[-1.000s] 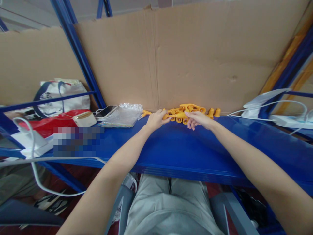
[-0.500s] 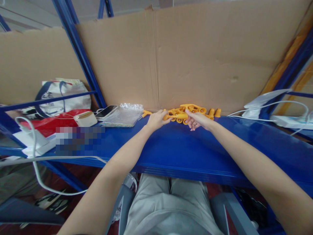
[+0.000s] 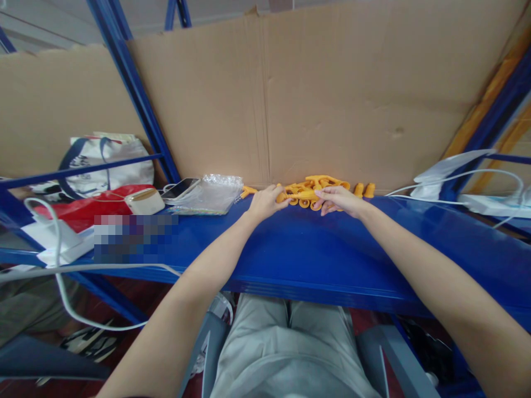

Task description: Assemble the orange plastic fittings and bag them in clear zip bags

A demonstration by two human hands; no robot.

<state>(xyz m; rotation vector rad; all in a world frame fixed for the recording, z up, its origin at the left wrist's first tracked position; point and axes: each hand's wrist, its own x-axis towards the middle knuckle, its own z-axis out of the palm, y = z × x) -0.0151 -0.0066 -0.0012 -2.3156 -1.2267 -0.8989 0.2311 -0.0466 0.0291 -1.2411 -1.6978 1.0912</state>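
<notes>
Between my hands is a long yellow-orange plastic piece [image 3: 306,195], held level just above the desk. My left hand [image 3: 264,203] closes thumb and fingers around its left end. At its right end, my right hand [image 3: 341,200] pinches it between thumb and index finger, with the other fingers loosely curled below. Behind and under it lies a pile of similar yellow pieces [image 3: 323,181] with round open ends, partly hidden by my hands. Two small yellow caps [image 3: 368,190] stand to the right of the pile. Left of my left hand is a yellow piece [image 3: 249,190] beside a small chain.
The blue desk [image 3: 290,249] runs up to a cardboard panel [image 3: 332,99]. On the left are clear plastic bags [image 3: 211,196], a phone [image 3: 181,188], a white box-shaped item [image 3: 145,202], a red bag [image 3: 95,207] and cables. White cables [image 3: 448,200] lie at right.
My right hand has turned slightly, and its fingers have shifted along the right end of the yellow piece. The left hand stays almost still.
</notes>
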